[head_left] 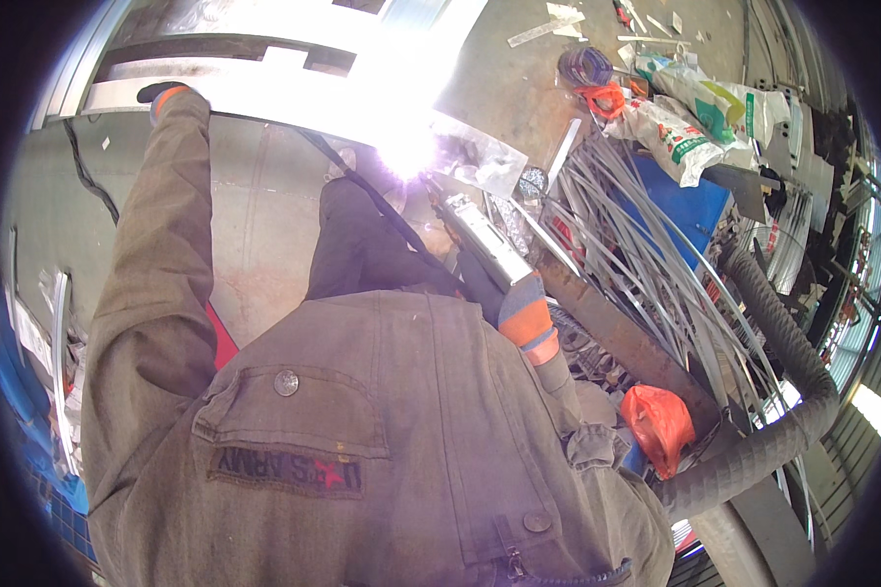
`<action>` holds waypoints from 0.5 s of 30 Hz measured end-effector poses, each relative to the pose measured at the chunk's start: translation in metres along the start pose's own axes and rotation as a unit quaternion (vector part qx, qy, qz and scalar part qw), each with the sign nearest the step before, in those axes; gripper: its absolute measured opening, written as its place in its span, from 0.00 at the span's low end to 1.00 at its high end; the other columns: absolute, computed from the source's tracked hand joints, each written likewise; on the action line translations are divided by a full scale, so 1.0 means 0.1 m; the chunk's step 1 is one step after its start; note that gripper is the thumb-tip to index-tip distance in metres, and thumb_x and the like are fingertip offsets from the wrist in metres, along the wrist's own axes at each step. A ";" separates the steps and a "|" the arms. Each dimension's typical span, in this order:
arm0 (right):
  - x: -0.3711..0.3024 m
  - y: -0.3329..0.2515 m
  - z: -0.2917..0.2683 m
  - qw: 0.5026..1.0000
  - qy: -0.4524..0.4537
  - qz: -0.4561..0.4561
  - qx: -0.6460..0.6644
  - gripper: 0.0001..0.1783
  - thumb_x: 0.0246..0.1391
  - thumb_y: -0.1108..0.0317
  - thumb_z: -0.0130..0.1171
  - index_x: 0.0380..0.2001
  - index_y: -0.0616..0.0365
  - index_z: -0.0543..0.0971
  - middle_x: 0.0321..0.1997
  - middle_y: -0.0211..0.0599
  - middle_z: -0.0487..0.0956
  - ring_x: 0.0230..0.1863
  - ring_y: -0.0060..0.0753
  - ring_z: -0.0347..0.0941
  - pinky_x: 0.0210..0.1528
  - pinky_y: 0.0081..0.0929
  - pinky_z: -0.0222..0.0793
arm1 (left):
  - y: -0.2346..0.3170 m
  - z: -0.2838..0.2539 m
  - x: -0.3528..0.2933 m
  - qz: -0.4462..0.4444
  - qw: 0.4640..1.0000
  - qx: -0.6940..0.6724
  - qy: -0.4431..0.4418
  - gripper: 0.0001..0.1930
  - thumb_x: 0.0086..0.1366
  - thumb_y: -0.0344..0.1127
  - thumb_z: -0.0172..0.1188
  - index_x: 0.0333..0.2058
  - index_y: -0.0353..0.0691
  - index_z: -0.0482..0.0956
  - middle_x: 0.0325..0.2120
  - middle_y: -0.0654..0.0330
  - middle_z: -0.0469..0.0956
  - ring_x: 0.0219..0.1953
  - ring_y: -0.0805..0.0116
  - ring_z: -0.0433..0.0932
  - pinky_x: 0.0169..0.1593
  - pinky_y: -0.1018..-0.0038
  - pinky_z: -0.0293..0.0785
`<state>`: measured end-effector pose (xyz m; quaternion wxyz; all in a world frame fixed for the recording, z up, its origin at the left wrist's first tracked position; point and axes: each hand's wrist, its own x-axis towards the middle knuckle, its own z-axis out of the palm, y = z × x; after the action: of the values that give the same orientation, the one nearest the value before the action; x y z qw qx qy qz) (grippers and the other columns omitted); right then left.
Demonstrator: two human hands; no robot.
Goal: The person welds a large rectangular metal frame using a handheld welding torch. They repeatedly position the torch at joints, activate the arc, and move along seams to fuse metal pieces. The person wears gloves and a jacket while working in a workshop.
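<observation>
In my right hand [526, 305], gloved in grey and orange, is a silver, box-bodied welding gun [486, 238]. Its tip points up and left into a blinding white-violet glare [406, 152], which hides the exact spot it meets. The glare lies along a long pale metal workpiece [235, 88] with rectangular openings, beside a flat sheet metal piece [485, 162]. My left hand [168, 96], in a dark glove with an orange cuff, lies on the workpiece's near edge at the far left. Its fingers appear stretched flat, partly hidden by the sleeve. A dark strap or cable [367, 186] runs across my legs.
Thin metal strips [646, 264] lie heaped on the right, beside a blue bin [680, 210]. A thick ribbed hose [754, 470] curves around them. Plastic bags [690, 147] stand beyond, and a red bag [659, 426] sits by my right elbow. A black cable [83, 171] trails at left.
</observation>
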<state>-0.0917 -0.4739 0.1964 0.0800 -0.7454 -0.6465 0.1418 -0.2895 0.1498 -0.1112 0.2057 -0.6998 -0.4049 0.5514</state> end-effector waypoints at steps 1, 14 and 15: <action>0.04 -0.03 -0.04 1.000 0.004 0.015 0.018 0.22 0.59 0.71 0.66 0.58 0.59 0.87 0.48 0.58 0.86 0.45 0.61 0.85 0.44 0.51 0.79 | 0.02 0.03 0.04 -0.001 1.000 -0.004 -0.003 0.28 0.84 0.50 0.49 0.76 0.50 0.71 0.72 0.60 0.78 0.72 0.59 0.76 0.78 0.40 0.61; -0.07 -0.17 -0.17 0.845 0.157 0.367 0.356 0.21 0.71 0.71 0.67 0.64 0.64 0.84 0.59 0.52 0.88 0.60 0.47 0.86 0.62 0.40 0.79 | 0.08 0.05 -0.22 -0.119 0.848 -0.509 0.084 0.22 0.81 0.44 0.60 0.61 0.33 0.84 0.55 0.49 0.89 0.58 0.51 0.88 0.63 0.55 0.84; -0.02 -0.18 -0.13 0.869 0.209 0.333 0.299 0.19 0.71 0.72 0.66 0.62 0.65 0.84 0.58 0.52 0.89 0.58 0.47 0.86 0.61 0.41 0.79 | 0.14 -0.05 -0.25 -0.195 0.670 -0.715 0.045 0.31 0.84 0.55 0.52 0.66 0.31 0.80 0.56 0.46 0.88 0.59 0.50 0.88 0.63 0.57 0.84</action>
<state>-0.1046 -0.4726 0.2143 0.3800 -0.8693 -0.2545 0.1874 -0.2818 0.1228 -0.1045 -0.2369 -0.5617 -0.7927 0.0079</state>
